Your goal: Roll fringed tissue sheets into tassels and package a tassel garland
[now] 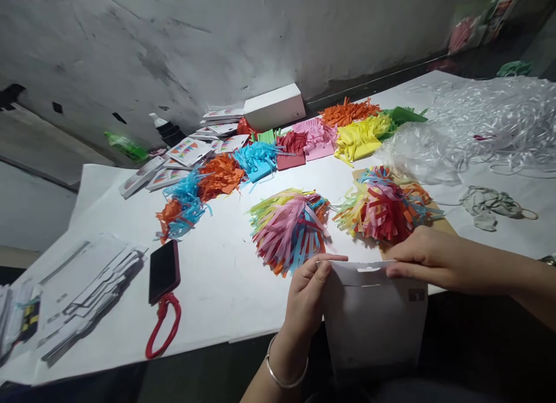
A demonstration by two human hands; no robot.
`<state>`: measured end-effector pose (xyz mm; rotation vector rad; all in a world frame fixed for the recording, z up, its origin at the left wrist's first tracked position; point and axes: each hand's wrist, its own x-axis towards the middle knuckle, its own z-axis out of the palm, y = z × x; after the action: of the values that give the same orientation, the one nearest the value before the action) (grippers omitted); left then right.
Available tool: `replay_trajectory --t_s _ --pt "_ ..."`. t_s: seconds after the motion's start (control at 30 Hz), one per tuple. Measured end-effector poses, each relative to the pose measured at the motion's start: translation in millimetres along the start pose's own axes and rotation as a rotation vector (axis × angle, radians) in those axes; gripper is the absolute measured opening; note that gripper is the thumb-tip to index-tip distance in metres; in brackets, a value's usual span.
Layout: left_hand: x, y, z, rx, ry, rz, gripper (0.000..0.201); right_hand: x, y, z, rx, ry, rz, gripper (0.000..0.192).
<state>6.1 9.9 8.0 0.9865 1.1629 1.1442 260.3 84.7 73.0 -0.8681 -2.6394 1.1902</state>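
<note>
Both hands hold a white paper packet [374, 316] at the near edge of the table [217, 287], upright over the dark gap below the edge. The left hand [307, 296] grips the packet's top left corner, thumb and fingers closed on it in a pinch, forefinger stretched along the top rim. A silver bangle [284, 375] sits on that wrist. The right hand [423, 255] comes in from the right and pinches the top right corner, fingers pressed flat together over the rim. A small hanging slot shows in the packet's top strip, between the two hands.

Just beyond the left hand lies a bundle of mixed paper strips [290, 226] in pink, blue, yellow and orange. A second multicoloured bundle [384, 203] lies just beyond the right hand, resting on what looks like a brown card, though most of it is covered. Farther off, single-colour heaps of shredded paper [304, 139] run in a row toward the wall, with a white box [274, 106] behind them. On the near left lies a dark phone [164, 270] with a red loop strap [163, 328]. A tangle of clear plastic strips [478, 122] fills the far right.
</note>
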Motion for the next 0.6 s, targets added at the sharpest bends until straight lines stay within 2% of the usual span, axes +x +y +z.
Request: replay_trajectory --t_s 0.1,0.2,0.23,0.3,0.37,0.43,0.5,0.6 --pt "-6 0 -0.7 0.129 0.056 0.1 0.045 -10 4 9 0.061 0.107 -0.013 0.047" --pt "-12 1 3.4 0.288 0.21 0.274 0.04 -18 7 25 0.051 0.329 0.016 0.042" --pt "-14 1 4.9 0.271 0.248 0.276 0.041 -21 8 31 0.041 0.408 0.025 0.041" --pt "-14 0 6.9 0.103 0.24 0.158 0.047 -25 10 39 0.08 0.487 0.018 0.044" --pt "-13 0 7.6 -0.107 0.164 -0.011 0.054 -27 12 41 0.199 0.423 -0.034 0.051" --pt "-12 4 7.8 -0.189 0.133 -0.076 0.057 -26 14 38 0.31 0.309 -0.084 0.053" --pt "-13 12 8.8 -0.103 0.163 -0.01 0.054 -24 14 36 0.342 0.271 -0.081 0.051" --pt "-20 25 11.1 0.112 0.2 0.112 0.05 -19 8 37 0.278 0.388 -0.04 0.046"
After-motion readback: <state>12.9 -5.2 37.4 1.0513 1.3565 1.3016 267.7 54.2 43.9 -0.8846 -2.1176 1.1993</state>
